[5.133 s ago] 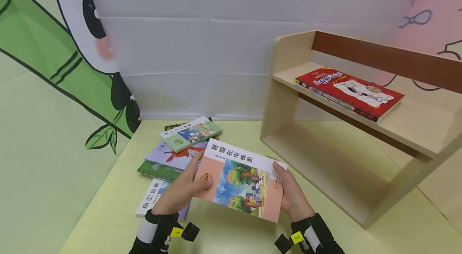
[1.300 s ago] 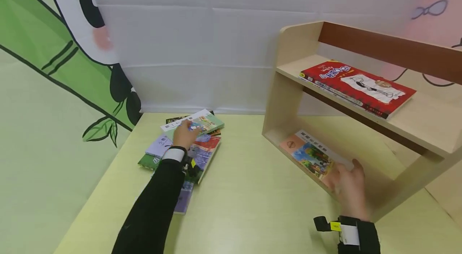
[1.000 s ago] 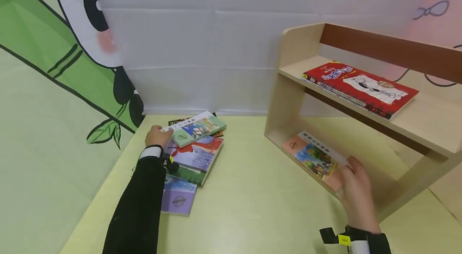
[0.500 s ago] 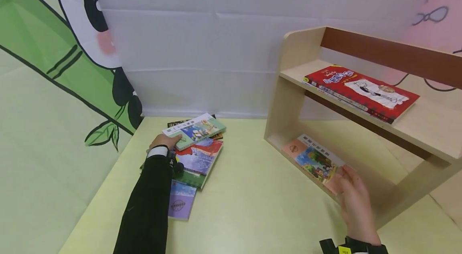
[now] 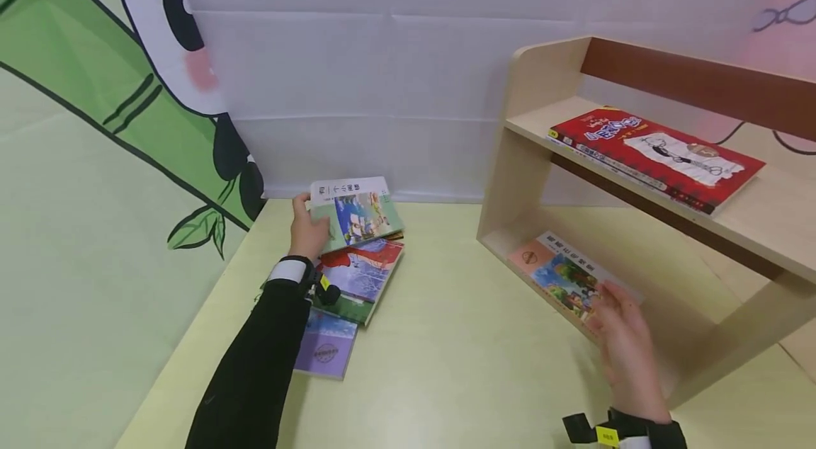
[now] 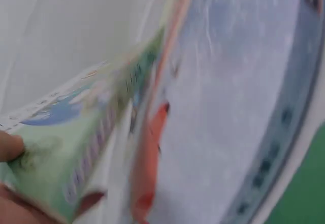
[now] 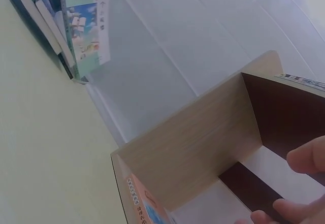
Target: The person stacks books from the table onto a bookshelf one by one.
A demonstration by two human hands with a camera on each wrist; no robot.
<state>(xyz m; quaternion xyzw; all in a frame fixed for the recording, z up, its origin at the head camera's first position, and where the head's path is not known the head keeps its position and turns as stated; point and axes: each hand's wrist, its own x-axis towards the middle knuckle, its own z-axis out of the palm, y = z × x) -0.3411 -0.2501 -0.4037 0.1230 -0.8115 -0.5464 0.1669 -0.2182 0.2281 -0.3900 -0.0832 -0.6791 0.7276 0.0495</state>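
The green book was at the far left of the table, tilted over a loose pile, its left edge pinched between the thumb and fingers of the left hand. The right hand was at the near right end of the orange book, its fingers loosely bent and spread, with only shelf showing between them in the right wrist view; whether they touched the cover could not be told. The orange book lay flat on the lower board of the wooden shelf, its right end partly hidden by that hand. Under the green book came a lilac book with a red picture, then a dark green one, then a purple book nearest, all partly covered by hand or sleeve. The left wrist view was blurred, and the shelf's right side ran out of the head view. On the green book's white band the characters 一个小 could be read, the rest less surely; the orange book's title was too small. A red book with stylised white lettering lay on the upper board, and yellow wrist tags carried print too tiny to make out.
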